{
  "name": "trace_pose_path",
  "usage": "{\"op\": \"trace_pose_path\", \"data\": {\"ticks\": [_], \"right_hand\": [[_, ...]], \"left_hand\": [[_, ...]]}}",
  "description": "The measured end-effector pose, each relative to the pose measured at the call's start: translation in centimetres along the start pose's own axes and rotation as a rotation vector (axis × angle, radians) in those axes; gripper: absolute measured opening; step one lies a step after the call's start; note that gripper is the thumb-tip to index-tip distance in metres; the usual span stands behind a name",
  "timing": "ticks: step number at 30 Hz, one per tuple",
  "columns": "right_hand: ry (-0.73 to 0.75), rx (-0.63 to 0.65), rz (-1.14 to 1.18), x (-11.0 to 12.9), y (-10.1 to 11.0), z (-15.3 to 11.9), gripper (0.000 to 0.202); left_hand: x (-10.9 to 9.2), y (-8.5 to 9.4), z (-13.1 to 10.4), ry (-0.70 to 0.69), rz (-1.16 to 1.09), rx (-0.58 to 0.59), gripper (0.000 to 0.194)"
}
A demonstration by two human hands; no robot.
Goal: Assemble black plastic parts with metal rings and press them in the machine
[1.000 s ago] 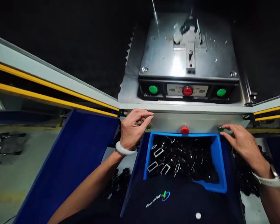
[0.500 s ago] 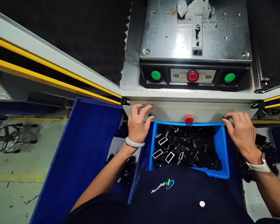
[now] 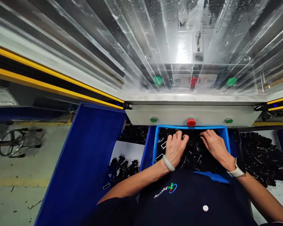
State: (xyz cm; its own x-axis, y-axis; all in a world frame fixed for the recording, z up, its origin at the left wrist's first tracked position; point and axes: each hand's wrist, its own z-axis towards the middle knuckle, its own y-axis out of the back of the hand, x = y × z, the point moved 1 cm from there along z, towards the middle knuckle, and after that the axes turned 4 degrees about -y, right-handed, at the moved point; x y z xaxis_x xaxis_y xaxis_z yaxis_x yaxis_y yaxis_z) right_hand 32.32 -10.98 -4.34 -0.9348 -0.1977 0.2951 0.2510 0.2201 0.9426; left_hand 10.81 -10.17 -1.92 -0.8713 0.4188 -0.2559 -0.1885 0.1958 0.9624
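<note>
Both my hands are over a light blue bin [image 3: 227, 141] filled with shiny black parts [image 3: 194, 157], some with pale rectangular rims. My left hand [image 3: 175, 147], with a pale bangle at the wrist, is in the bin's left half, its fingers curled down among the parts. At the right, my right hand [image 3: 214, 146] points inward, fingers drawn together at the parts; a watch [image 3: 237, 169] is on that wrist. What either hand pinches, if anything, is hidden against the black heap.
A clear ribbed shield [image 3: 136, 37] covers the machine's metal bed and fixture. Below it, a white panel carries a red button [image 3: 191, 122] between two green buttons [image 3: 153, 119]. Black parts [image 3: 261, 157] also lie in piles on both sides. A dark blue board [image 3: 85, 157] stands at left.
My hands have left the panel's green buttons and moved inward and down into the bin. The clear shield has come down over the machine's opening.
</note>
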Motion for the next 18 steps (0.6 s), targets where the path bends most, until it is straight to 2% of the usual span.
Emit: {"op": "trace_pose_path", "data": {"ticks": [2, 5, 8, 10, 13, 18], "right_hand": [[-0.037, 0.007, 0.04, -0.4, 0.3, -0.4, 0.031], [-0.078, -0.013, 0.114, -0.8, 0.3, -0.8, 0.033], [-0.107, -0.033, 0.177, -0.9, 0.2, -1.0, 0.034], [-0.133, -0.036, 0.218, -0.9, 0.4, -0.9, 0.033], [-0.174, -0.065, 0.326, -0.5, 1.6, -0.9, 0.029], [-0.338, -0.286, 0.593, 1.7, 6.0, -1.4, 0.026]], "left_hand": [[1.2, 0.9, -0.9, 0.02, -0.173, -0.073, 0.018], [2.8, 1.9, -1.8, 0.056, -0.703, -0.13, 0.007], [3.6, 2.0, -2.0, 0.212, -1.327, -0.079, 0.031], [3.6, 1.6, -1.8, 0.311, -1.594, -0.071, 0.043], [3.1, 1.0, -1.2, 0.345, -1.765, -0.096, 0.052], [2.3, 1.1, -0.4, 0.309, -1.704, -0.065, 0.047]]}}
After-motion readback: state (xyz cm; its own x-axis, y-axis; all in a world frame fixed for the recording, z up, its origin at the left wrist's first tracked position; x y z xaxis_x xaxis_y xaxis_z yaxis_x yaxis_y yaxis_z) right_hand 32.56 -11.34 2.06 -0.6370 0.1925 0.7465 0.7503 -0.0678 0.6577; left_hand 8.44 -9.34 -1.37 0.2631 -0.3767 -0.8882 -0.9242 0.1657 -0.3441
